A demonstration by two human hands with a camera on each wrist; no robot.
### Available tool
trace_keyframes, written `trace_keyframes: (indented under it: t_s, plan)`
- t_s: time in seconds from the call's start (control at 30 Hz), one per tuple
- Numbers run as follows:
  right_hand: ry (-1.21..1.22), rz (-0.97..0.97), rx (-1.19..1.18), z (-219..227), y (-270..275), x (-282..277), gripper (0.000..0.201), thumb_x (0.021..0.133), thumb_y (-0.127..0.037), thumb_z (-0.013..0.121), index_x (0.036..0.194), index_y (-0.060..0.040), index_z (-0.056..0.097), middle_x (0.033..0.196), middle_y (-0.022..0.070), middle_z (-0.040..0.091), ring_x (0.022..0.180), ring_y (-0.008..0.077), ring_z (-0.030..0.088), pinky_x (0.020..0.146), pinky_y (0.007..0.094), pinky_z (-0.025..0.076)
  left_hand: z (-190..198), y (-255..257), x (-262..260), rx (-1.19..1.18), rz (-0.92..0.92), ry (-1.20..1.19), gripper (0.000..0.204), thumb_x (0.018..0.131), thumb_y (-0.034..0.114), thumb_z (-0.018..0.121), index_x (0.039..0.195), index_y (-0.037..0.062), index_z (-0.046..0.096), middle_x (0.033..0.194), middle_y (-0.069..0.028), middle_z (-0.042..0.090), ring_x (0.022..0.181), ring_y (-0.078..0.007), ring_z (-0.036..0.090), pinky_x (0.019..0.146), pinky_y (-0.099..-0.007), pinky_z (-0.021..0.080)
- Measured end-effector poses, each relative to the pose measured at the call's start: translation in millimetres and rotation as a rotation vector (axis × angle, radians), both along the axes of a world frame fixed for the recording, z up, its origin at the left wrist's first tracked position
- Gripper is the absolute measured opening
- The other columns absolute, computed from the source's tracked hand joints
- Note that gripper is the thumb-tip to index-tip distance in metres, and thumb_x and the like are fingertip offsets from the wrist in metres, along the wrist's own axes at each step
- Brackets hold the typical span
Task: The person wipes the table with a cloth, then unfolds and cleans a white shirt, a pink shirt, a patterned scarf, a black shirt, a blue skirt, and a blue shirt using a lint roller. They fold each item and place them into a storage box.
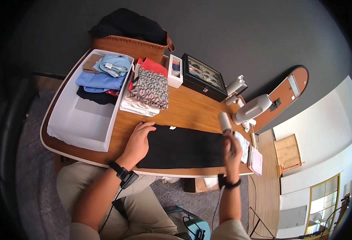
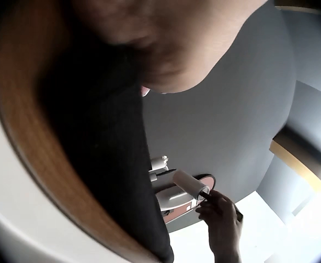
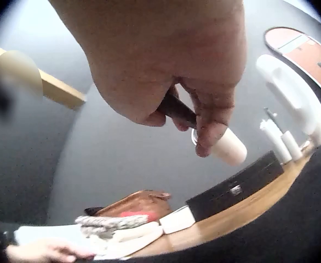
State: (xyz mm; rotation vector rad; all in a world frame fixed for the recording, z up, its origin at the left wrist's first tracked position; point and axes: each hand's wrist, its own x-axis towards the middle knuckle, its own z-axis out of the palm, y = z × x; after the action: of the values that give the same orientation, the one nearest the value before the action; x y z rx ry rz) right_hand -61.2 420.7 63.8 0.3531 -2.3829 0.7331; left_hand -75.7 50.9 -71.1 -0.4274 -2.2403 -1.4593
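A folded black garment lies lengthwise along the table's front, a small white tag at its far edge. My left hand rests at the garment's left end, fingers reaching over its corner. Above the garment's right end, my right hand grips a lint roller by its dark handle. In the right wrist view the roller's white roll sticks out past the curled fingers, raised off the cloth. The left wrist view shows the same roll held up in the air.
Left of the garment stands a white bin with folded clothes. Behind are a patterned cloth stack, a woven basket, a black display case and a white handheld appliance. Small folded cloths lie at the right edge.
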Motion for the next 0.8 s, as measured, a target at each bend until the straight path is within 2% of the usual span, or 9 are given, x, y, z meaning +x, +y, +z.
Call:
trace_keyframes:
  t_s: [0.07,0.1,0.17,0.23,0.37,0.4,0.53,0.8]
  plan:
    - [0.113,0.125,0.198,-8.4,-50.3,41.9,0.038,0.094,0.008,0.064,0.129,-0.0027,0.073,0.103,0.0156,0.073,0.089,0.0299,0.071,0.083,0.0396,0.058,4.4,-1.6,-0.6,0.064,-0.017,-0.019,0.031,0.096,-0.014,0.054,0.122,-0.0027,0.067,0.144,-0.0188,0.065,0.137,-0.0385,0.060,0.122,-0.0473,0.043]
    - [-0.016,0.152,0.105,-13.7,-79.4,66.6,0.043,0.089,0.012,0.065,0.129,-0.0029,0.073,0.109,0.0178,0.070,0.090,0.0324,0.071,0.084,0.0406,0.059,6.4,-2.3,-1.6,0.084,-0.005,-0.059,0.034,0.095,-0.015,0.055,0.125,-0.0031,0.065,0.145,-0.0197,0.064,0.139,-0.0393,0.058,0.122,-0.0463,0.043]
    - [-0.109,0.221,0.077,-35.6,-119.8,95.7,0.048,0.089,0.011,0.069,0.134,-0.0054,0.073,0.118,0.0199,0.066,0.096,0.0314,0.072,0.081,0.0396,0.060,6.2,-2.6,-0.4,0.100,0.002,-0.105,0.036,0.094,-0.015,0.055,0.128,-0.0035,0.063,0.147,-0.0206,0.062,0.140,-0.0402,0.057,0.122,-0.0453,0.043]
    - [-0.124,0.233,0.133,-56.1,-146.4,105.4,0.050,0.087,0.004,0.080,0.135,-0.0069,0.073,0.121,0.0216,0.065,0.096,0.0332,0.071,0.078,0.0410,0.060,3.2,-2.1,3.5,-0.002,0.061,-0.058,0.043,0.094,-0.014,0.057,0.136,-0.0048,0.057,0.152,-0.0240,0.056,0.144,-0.0420,0.053,0.124,-0.0461,0.041]
    - [-0.031,0.302,0.191,-85.9,-176.0,98.8,0.047,0.085,0.004,0.083,0.130,-0.0059,0.075,0.128,0.0207,0.065,0.110,0.0360,0.068,0.085,0.0405,0.059,3.3,-4.1,16.6,-0.032,0.105,-0.110,0.050,0.095,-0.012,0.059,0.144,-0.0066,0.050,0.157,-0.0279,0.050,0.148,-0.0450,0.047,0.126,-0.0474,0.039]
    - [-0.008,0.334,0.225,-87.5,-180.3,94.6,0.047,0.084,0.002,0.085,0.129,-0.0070,0.075,0.130,0.0207,0.064,0.115,0.0373,0.066,0.091,0.0439,0.057,2.8,-3.6,19.4,-0.030,0.123,-0.128,0.054,0.096,-0.011,0.060,0.148,-0.0072,0.046,0.158,-0.0293,0.047,0.150,-0.0458,0.045,0.127,-0.0481,0.037]
    - [0.008,0.335,0.256,-95.6,-192.6,87.8,0.050,0.084,-0.004,0.087,0.132,-0.0088,0.073,0.130,0.0199,0.064,0.118,0.0396,0.065,0.097,0.0495,0.053,7.5,0.2,31.0,0.009,0.127,-0.202,0.066,0.097,-0.009,0.060,0.158,-0.0095,0.034,0.162,-0.0325,0.040,0.154,-0.0474,0.038,0.130,-0.0493,0.033]
    - [-0.058,0.332,0.252,-103.8,-198.2,92.7,0.051,0.085,-0.009,0.088,0.134,-0.0089,0.073,0.132,0.0205,0.063,0.121,0.0397,0.063,0.101,0.0490,0.049,9.6,1.7,34.1,0.047,0.107,-0.211,0.069,0.098,-0.009,0.057,0.161,-0.0081,0.030,0.164,-0.0332,0.037,0.155,-0.0487,0.035,0.130,-0.0508,0.031]
